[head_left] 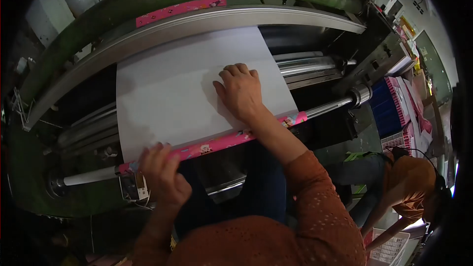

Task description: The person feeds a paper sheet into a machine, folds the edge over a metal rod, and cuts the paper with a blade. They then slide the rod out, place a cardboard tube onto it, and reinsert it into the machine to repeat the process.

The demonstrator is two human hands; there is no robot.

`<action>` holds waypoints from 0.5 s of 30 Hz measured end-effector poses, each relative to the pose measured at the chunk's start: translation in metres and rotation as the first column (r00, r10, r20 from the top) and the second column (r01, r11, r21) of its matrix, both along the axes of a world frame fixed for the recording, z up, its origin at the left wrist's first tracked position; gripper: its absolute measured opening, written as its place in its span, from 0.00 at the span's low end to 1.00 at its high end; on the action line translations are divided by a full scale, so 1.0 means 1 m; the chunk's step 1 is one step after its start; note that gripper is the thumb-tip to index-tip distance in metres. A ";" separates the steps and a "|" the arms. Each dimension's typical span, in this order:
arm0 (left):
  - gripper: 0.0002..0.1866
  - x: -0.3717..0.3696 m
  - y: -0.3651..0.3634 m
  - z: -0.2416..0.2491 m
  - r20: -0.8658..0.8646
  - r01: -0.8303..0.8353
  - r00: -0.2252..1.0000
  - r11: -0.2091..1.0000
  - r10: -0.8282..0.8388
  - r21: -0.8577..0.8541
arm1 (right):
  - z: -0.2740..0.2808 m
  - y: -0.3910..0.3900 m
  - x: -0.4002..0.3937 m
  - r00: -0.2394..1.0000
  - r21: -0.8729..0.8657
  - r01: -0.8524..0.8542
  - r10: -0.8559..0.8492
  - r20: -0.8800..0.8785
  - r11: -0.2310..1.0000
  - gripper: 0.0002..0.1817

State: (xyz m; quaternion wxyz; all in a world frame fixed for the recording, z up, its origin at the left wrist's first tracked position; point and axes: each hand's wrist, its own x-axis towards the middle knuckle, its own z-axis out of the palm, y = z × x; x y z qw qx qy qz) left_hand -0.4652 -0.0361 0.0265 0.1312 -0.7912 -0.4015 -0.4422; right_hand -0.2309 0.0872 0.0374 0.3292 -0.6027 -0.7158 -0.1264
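A wide white sheet (182, 79) runs down through a machine and wraps around a roller at its near edge, where its pink printed side (212, 146) shows. My right hand (240, 91) rests on the white sheet right of its middle, fingers slightly curled and apart, holding nothing. At the left end of the pink roll is my left hand (165, 173), somewhat blurred, with its fingers apart and nothing in them. Whether its fingertips touch the roll cannot be made out.
A metal bar (197, 22) and a green pipe (162, 0) cross behind the sheet. The roller shaft ends in a round collar (362, 94) at right. Another person (409, 187) bends over a white basket (391, 246) at lower right.
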 end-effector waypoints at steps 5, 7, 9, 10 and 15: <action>0.19 0.007 0.026 -0.018 -0.339 -0.247 0.926 0.947 0.168 -0.206 | 0.022 -0.010 0.006 0.997 0.121 -0.076 0.076 0.006 0.990 0.11; 0.18 0.009 0.041 -0.003 -0.245 -0.171 0.962 0.964 0.119 -0.204 | 0.011 -0.073 0.004 0.987 0.102 -0.160 0.160 0.004 0.982 0.16; 0.16 0.011 0.050 0.010 -0.136 -0.143 0.983 0.979 0.123 -0.143 | -0.010 -0.135 -0.003 0.993 -0.127 -0.114 0.117 0.014 0.985 0.25; 0.14 0.012 0.050 0.016 -0.034 -0.114 0.993 0.987 0.110 -0.117 | -0.012 -0.141 -0.005 0.994 -0.154 -0.110 0.111 0.001 0.982 0.26; 0.12 0.068 -0.001 0.065 0.405 0.675 0.724 0.695 -0.559 -0.248 | 0.006 -0.073 0.000 0.999 -0.055 -0.034 0.037 0.040 0.998 0.29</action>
